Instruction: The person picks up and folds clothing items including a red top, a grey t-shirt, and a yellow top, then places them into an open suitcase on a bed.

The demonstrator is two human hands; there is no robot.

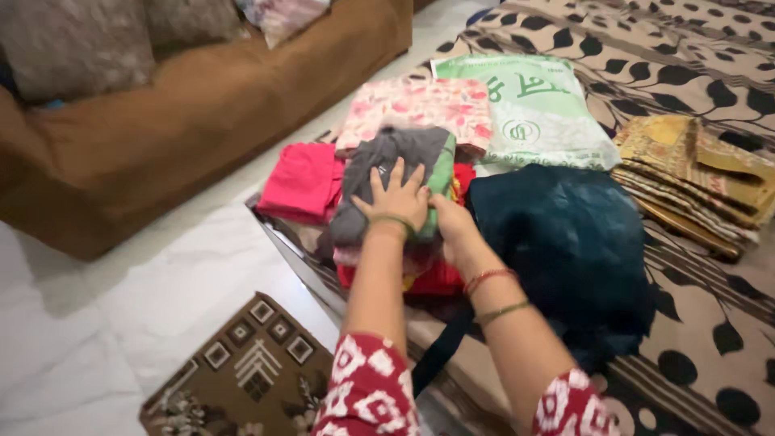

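Right now both hands sit on one pile of folded clothes at the near edge of the bed. Left hand (395,198) lies flat on top of the grey folded garment (387,169), fingers spread wide, palm down; it presses rather than pinches, so nothing is closed in its grip. Right hand (450,224) is at the pile's right flank, just beside the left, fingers tucked against the green-edged fold (442,173). Can't tell if it actually grips the cloth or only steadies it, since the fingertips are hidden.

Key relation: the grey garment's long axis runs away from the person, roughly front-to-back w/ a slight lean to the left, and it lies directly under the left palm and to the left of the right hand. Left hand is nearer the garment's middle; right hand is nearer its edge. Under it shows a red layer (436,278), part hidden by the forearms.

Around the stack: pink folded cloth (303,182) touching it on the left, a floral pink-and-cream piece (416,105) behind, a green-and-white plastic packet (537,109) behind-right, a dark teal bag (565,242) just beside on the right. Its contents aren't visible, and its strap hangs off the bed edge. Yellow-gold folded fabrics (694,182) lie well apart, far right, on the leaf-print bedsheet (710,339). Brown sofa (202,121) and patterned floor mat (242,371) sit to the left.
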